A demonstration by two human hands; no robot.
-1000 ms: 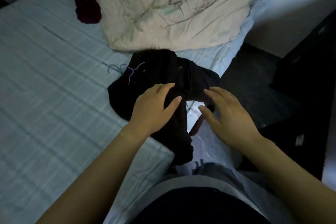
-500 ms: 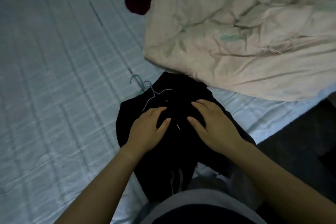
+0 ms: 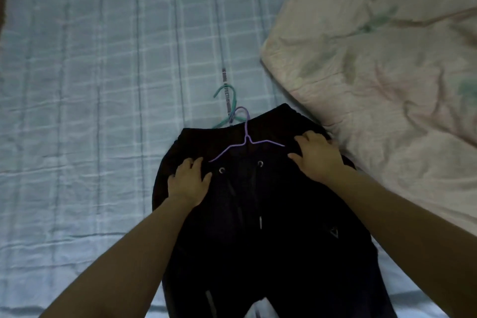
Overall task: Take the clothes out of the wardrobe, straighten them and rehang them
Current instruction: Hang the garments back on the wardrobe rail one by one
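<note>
Where the left hand (image 3: pixel 189 183) lies: left of centre in the frame, palm down on the black, matte, soft-knit trousers (image 3: pixel 258 253), thumb out to the right, fingers bent so the tips dig into the cloth. Whether they pinch a fold cannot be told.
Right hand (image 3: pixel 318 156): right of centre, a little higher in the frame, flat on the right end of the waistband, fingers spread and fairly straight, thumb splayed to the left.
Trousers: spread flat on the bed, gathered elastic waistband towards the top of the frame, legs running off the lower edge. Two round metal eyelets (image 3: pixel 222 170) sit between the hands, and a drawstring's pale tip (image 3: pixel 260 222) lies lower on the front.
Thin purple wire hanger (image 3: pixel 246 142): lying on the waistband between the hands, its hook pointing up the frame past the cloth's edge.
Teal wire hanger (image 3: pixel 228 100): just above the trousers, on the sheet; its curved hook overlaps the purple hook and its lower part is hidden under the cloth.
Pale blue checked bedsheet (image 3: pixel 103 85): thin, faintly creased fabric filling the left and centre.
Cream and pink quilt (image 3: pixel 374 72): puffy and rumpled, with faded green print, filling the upper right; its edge passes just beside the right hand.
</note>
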